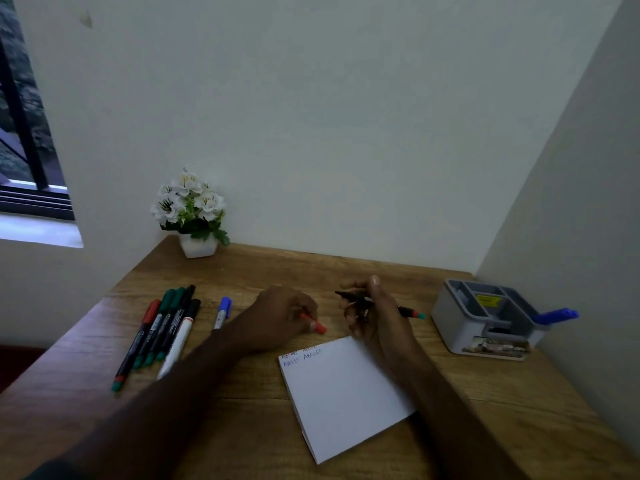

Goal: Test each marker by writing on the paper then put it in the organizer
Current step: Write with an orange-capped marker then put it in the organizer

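Right hand (pixel 375 315) pinches a slim black marker with a red band and green end (pixel 408 311); its long axis runs near level across the view, dark tip pointing left and slightly away, green end pointing right toward the grey plastic organizer (pixel 485 336). Marker is held above the wooden bench (pixel 242 410), just beyond the far edge of the white paper pad (pixel 343 396). Left hand (pixel 280 318) is curled round a red cap (pixel 315 324), which sticks out rightward and toward the viewer from the fingers, close to the pad's far left corner. Pad lies turned at an angle, with four short lines of small lettering, red and blue, crowded into its far left corner; the rest of the sheet is blank. Organizer stands at the right side of the bench near the side wall, compartments open upward, a blue marker (pixel 556 315) leaning out over its right rim, pointing right. At the left, a row of five markers (pixel 159 337) lies side by side, caps away from the viewer; caps red, green, green, black, black, one barrel white. A lone blue-capped marker (pixel 222 311) lies just right of the row, cap pointing away. White flowers in a white pot (pixel 194 216) sit at the far left corner against the back wall. Bare wood shows between pad and organizer and along the far edge.
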Motion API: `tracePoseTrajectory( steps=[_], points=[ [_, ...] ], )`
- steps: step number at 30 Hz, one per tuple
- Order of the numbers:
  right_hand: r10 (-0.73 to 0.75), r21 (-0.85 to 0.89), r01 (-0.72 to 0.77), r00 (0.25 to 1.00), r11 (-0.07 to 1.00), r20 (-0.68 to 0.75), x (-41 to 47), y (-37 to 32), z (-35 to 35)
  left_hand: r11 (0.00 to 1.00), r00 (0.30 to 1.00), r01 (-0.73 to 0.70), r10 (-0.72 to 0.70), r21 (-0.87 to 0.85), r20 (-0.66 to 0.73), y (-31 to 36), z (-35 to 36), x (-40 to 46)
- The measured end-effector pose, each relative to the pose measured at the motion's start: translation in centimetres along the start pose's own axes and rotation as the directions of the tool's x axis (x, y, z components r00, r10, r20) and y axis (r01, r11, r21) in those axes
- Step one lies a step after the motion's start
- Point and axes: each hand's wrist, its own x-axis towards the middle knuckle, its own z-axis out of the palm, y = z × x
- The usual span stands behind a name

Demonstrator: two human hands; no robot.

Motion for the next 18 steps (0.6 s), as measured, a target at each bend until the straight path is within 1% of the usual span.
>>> tracePoseTrajectory(
  steps=[2,4,6,8,10,12,14,18],
  points=[
    [0.026,0.035,-0.025,0.999,0.999,-0.030,-0.2,0.2,-0.1,0.999,0.998,-0.024,0.022,0.022,0.062,0.1,0.0,-0.1],
    [0.021,0.013,-0.020,0.998,1.000,-0.053,-0.5,0.2,-0.2,0.999,0.994,-0.034,0.031,0.030,0.106,0.4,0.1,-0.2],
    [0.016,-0.042,-0.019,0.997,0.999,-0.070,-0.9,0.2,-0.1,0.999,0.991,0.000,-0.006,0.045,0.137,0.5,0.0,-0.4],
    [0.008,-0.115,-0.019,0.996,0.993,-0.092,-1.1,0.3,0.2,0.998,0.979,0.023,-0.033,0.052,0.199,0.2,-0.3,-0.5],
    [-0.036,-0.230,0.018,0.997,0.973,-0.073,-1.2,0.4,0.3,0.997,0.963,0.040,-0.055,0.061,0.265,0.0,-0.7,-0.7],
    [-0.101,-0.394,0.090,0.995,0.915,-0.007,-1.3,0.5,0.3,0.996,0.953,0.050,-0.070,0.074,0.293,0.1,-0.9,-0.8],
    [-0.130,-0.500,0.134,0.991,0.855,0.043,-1.4,0.5,0.2,0.996,0.952,0.053,-0.073,0.075,0.298,0.1,-0.9,-0.7],
    [-0.108,-0.646,0.103,0.994,0.756,0.033,-1.6,0.5,0.8,0.996,0.953,0.058,-0.074,0.062,0.295,0.2,-0.8,-0.6]
  ],
)
